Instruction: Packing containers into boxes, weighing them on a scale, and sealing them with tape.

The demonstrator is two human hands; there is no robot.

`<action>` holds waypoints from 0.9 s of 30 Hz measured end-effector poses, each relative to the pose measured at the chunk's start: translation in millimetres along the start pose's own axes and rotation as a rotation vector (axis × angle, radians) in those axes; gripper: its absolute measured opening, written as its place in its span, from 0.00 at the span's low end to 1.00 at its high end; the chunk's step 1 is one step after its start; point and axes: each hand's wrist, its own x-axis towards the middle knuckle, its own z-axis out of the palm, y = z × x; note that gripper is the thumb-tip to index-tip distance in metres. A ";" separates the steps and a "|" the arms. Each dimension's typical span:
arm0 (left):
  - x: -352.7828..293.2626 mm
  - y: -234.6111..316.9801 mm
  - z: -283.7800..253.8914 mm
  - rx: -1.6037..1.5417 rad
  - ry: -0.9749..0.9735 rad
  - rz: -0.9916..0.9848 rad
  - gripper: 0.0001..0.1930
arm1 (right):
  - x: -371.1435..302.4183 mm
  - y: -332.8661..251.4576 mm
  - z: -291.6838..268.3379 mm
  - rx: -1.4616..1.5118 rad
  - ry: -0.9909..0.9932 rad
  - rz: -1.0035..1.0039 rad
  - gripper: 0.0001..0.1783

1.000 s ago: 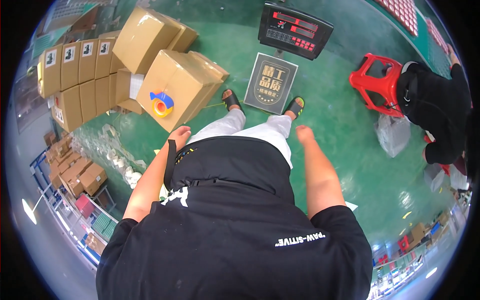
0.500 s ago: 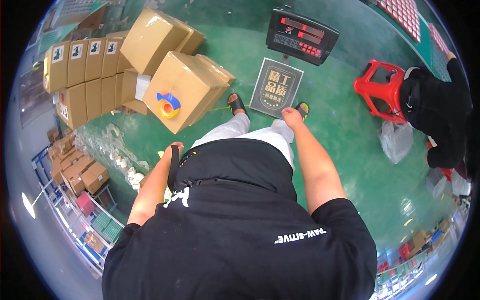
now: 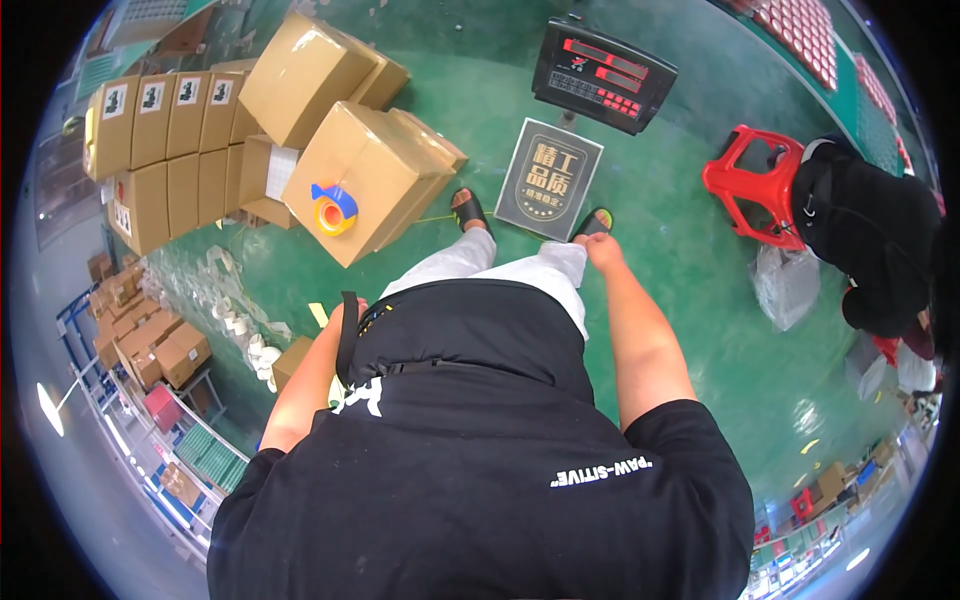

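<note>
The right hand (image 3: 603, 250) has swung forward toward the scale platform (image 3: 549, 180), loosely curled and holding nothing. The left hand (image 3: 352, 310) is hidden, grip unclear. A blue-orange tape dispenser (image 3: 334, 207) lies on a tilted brown carton (image 3: 365, 180)

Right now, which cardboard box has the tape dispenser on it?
The large tilted box nearest the person's feet; a blue-and-orange tape dispenser sits on its top face, unlike the others.

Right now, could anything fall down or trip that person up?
Maybe. The tape dispenser sits on a tilted cardboard box, so it might slide off. That box leans in a loose stack and could tip. The floor scale platform lies just ahead of the sandalled feet, an easy thing to stumble on.
</note>
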 end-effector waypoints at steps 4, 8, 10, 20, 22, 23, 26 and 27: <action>3.7 5.7 1.2 -0.005 0.008 -0.015 0.18 | -1.6 -2.4 -1.2 0.004 -0.009 0.002 0.13; -2.6 26.5 2.1 -0.012 0.022 -0.018 0.18 | -3.0 -8.7 3.7 0.014 -0.023 -0.024 0.14; -5.0 29.2 1.4 0.015 0.036 -0.046 0.19 | -4.1 -13.8 6.1 0.027 0.022 -0.054 0.14; -6.6 3.6 7.7 0.037 -0.055 -0.008 0.18 | -17.0 -22.6 0.7 -0.033 0.008 -0.076 0.14; 3.3 -8.9 8.3 -0.050 -0.017 0.030 0.12 | -30.0 -25.7 1.7 -0.020 -0.010 -0.026 0.14; 7.2 -7.6 9.3 -0.055 -0.023 0.038 0.12 | -37.1 -26.0 0.9 -0.025 0.000 -0.024 0.14; 2.3 23.6 5.5 -0.123 -0.035 -0.041 0.16 | -64.4 -19.3 2.6 0.047 0.063 -0.037 0.13; -4.2 46.2 -2.0 0.012 -0.057 0.042 0.15 | -66.4 -9.5 6.1 0.060 0.124 0.000 0.13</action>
